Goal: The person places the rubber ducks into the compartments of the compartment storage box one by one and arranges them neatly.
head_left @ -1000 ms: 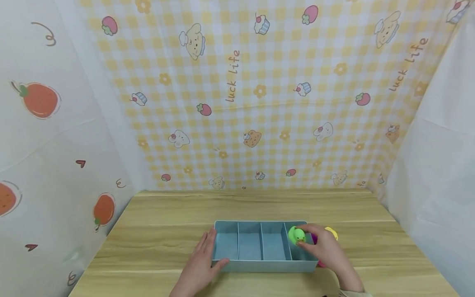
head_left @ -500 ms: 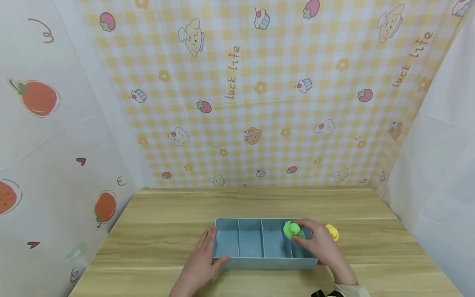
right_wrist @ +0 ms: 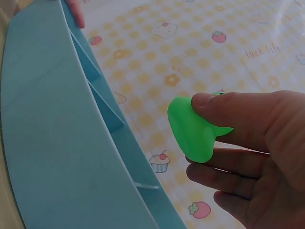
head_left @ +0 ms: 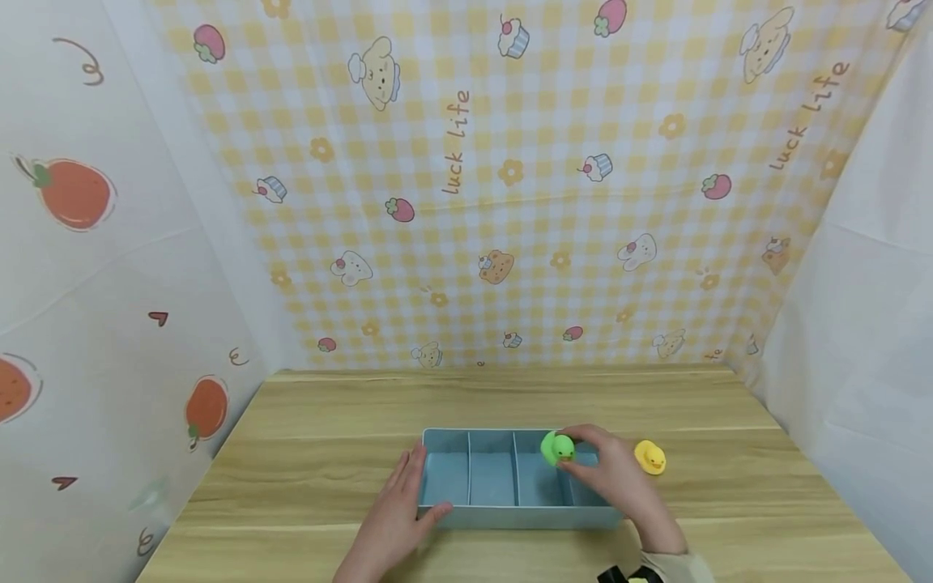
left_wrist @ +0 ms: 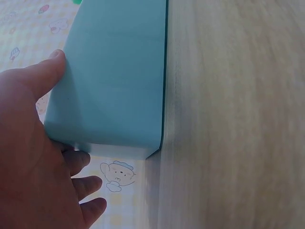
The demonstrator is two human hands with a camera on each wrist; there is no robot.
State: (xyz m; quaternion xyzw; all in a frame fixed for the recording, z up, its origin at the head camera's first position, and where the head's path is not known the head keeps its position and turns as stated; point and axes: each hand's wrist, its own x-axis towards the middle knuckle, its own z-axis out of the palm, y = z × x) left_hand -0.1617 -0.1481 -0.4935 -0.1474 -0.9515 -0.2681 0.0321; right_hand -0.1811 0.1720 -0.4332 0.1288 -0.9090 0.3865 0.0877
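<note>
A blue-grey divided box with several compartments in a row lies lengthwise on the wooden table. My left hand rests at its left end, fingers stretched along the end wall and thumb at the front rim. In the left wrist view the thumb touches the box's edge. Above the right part of the box, my right hand pinches a green rubber duck between thumb and fingers. The duck overlaps the third compartment from the left in the head view. The right wrist view shows the green duck held clear of the box.
A yellow rubber duck sits on the table to the right of the box. Behind the table hangs a yellow checked cloth, with white cloths at both sides.
My right hand has moved left with the green duck, from over the rightmost compartment toward the one beside it. The purple and pink things by the box's right end no longer show.
</note>
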